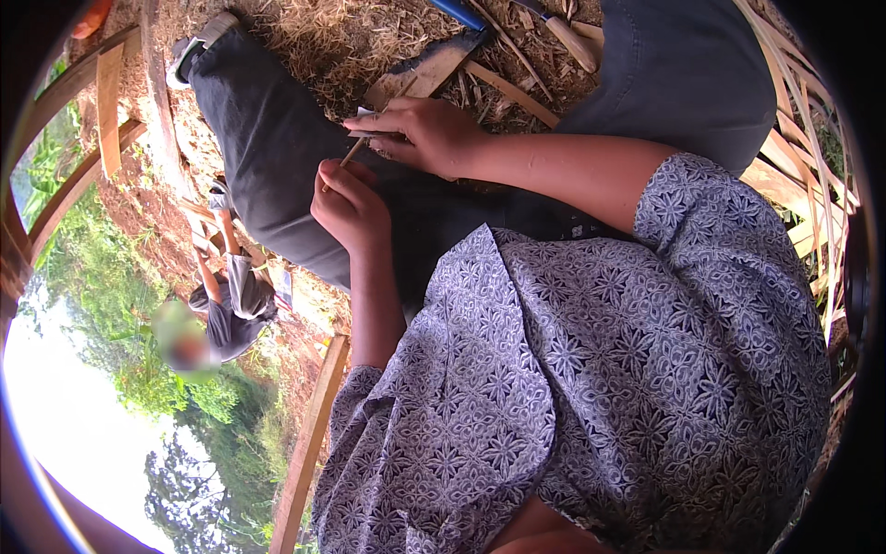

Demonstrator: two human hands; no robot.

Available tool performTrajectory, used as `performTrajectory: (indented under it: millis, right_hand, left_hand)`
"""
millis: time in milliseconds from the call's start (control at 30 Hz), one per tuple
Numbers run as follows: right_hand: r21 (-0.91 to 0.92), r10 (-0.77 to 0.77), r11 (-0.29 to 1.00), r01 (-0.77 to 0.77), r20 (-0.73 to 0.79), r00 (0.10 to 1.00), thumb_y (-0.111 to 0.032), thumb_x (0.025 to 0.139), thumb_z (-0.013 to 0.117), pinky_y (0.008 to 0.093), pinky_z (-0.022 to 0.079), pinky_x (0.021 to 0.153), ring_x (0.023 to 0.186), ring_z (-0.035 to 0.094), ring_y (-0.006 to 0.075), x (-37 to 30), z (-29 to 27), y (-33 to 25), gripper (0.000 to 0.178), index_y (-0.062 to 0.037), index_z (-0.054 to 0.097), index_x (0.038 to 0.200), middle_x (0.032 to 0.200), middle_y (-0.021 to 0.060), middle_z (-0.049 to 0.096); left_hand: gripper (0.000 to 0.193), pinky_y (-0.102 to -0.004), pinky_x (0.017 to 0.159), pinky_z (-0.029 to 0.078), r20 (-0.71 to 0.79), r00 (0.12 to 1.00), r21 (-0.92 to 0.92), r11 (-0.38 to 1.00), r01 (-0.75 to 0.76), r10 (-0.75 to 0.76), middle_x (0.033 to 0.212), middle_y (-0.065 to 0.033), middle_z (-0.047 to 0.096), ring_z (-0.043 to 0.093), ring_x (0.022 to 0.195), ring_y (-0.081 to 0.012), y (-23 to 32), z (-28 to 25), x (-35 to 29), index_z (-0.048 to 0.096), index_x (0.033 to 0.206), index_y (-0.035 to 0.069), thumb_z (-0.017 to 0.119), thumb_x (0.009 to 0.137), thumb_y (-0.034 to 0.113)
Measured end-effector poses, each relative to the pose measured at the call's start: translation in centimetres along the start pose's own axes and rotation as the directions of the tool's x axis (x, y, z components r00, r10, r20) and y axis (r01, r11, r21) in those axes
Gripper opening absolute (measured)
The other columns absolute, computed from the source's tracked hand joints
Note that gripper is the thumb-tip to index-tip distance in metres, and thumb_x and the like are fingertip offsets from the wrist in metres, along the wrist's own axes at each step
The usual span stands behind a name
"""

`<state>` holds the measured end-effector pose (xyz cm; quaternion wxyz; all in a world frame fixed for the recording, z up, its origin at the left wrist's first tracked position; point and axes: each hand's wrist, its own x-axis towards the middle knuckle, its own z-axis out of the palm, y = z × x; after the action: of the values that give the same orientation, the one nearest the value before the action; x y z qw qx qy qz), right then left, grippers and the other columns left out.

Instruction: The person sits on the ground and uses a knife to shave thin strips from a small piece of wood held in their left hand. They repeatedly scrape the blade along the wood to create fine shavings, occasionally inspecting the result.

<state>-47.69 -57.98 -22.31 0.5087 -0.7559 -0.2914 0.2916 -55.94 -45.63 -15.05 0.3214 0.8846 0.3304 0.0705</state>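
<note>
Stick (352, 153): thin, pale and straight, slanting through both my hands over the near side of my trousers (277, 157), in the gap between the two legs; its far end points at the ground beyond them.
Stick so far: already slim along the part that shows, so I judge most of the bulk is off.
Stick left over: I cannot tell how smooth its surface is; with both hands on it, I judge the work unfinished.
Left hand (351, 208): curled into a loose fist round the stick's near end, thumb on top, a short tip poking out below; it sits over the trousers' left leg.
Right hand (429, 132): fingers nearly closed, reaching across the stick and pinching a flat piece (367, 134) against it, between the trousers' legs.
Flat piece: thin and dark; whether blade or sheet, I cannot tell.
Shavings (323, 46): strewn on the ground beyond the trousers.
Tools: a blue handle (458, 12) beyond the trousers, a wooden handle (570, 44) just beside their right leg.
Strip (512, 95): on the ground, between the trousers' legs.
Co-worker (231, 314): well apart, left of the trousers.
</note>
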Motion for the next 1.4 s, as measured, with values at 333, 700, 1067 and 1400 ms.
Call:
performTrajectory:
  millis: [333, 700, 1067, 1400]
  right_hand:
    - [-0.110, 0.036, 0.994, -0.020, 0.149, 0.988, -0.038, 0.100, 0.061, 0.0435, 0.055, 0.081, 0.091, 0.069, 0.0295, 0.8, -0.5, 3.3, 0.032, -0.0360, 0.068, 0.131, 0.097, 0.0095, 0.066]
    - [0.088, 0.087, 0.993, -0.083, -0.041, 0.995, -0.035, 0.105, 0.053, 0.0462, 0.053, 0.081, 0.098, 0.070, 0.0354, 3.2, 0.2, 5.9, 0.036, -0.0140, 0.060, 0.133, 0.106, 0.0158, 0.072]
    - [-0.030, 0.067, 0.997, -0.066, 0.009, 0.998, -0.028, 0.098, 0.061, 0.0465, 0.054, 0.083, 0.094, 0.070, 0.0364, 3.3, 0.9, 6.4, 0.025, -0.0089, 0.072, 0.111, 0.096, 0.0170, 0.073]
    - [-0.020, 0.073, 0.997, -0.076, -0.106, 0.992, -0.024, 0.097, 0.064, 0.0458, 0.055, 0.082, 0.091, 0.071, 0.0361, 3.1, 0.0, 6.9, 0.022, -0.0065, 0.074, 0.106, 0.095, 0.0174, 0.074]
  left_hand:
    - [0.026, -0.0382, 0.058, 0.051, 0.251, 0.949, 0.347, 0.898, -0.271, 0.190, 0.072, -0.0093, 0.070, 0.070, 0.066, -0.0253, 1.5, -3.4, 1.6, 0.067, 0.086, 0.005, 0.066, 0.099, 0.027]
    - [0.014, -0.0452, 0.060, 0.052, 0.358, 0.916, 0.488, 0.800, -0.349, 0.181, 0.078, -0.0120, 0.071, 0.070, 0.070, -0.0342, -0.6, -2.4, 1.8, 0.065, 0.091, 0.012, 0.068, 0.094, 0.025]
    - [0.016, -0.0447, 0.059, 0.052, 0.229, 0.937, 0.424, 0.840, -0.339, 0.263, 0.079, -0.0085, 0.070, 0.069, 0.069, -0.0333, -2.4, -1.2, 1.2, 0.066, 0.085, 0.013, 0.069, 0.093, 0.026]
    - [0.014, -0.0440, 0.061, 0.054, 0.210, 0.952, 0.429, 0.853, -0.296, 0.224, 0.077, -0.0094, 0.070, 0.070, 0.070, -0.0331, -2.0, -1.0, 0.7, 0.068, 0.085, 0.012, 0.074, 0.089, 0.024]
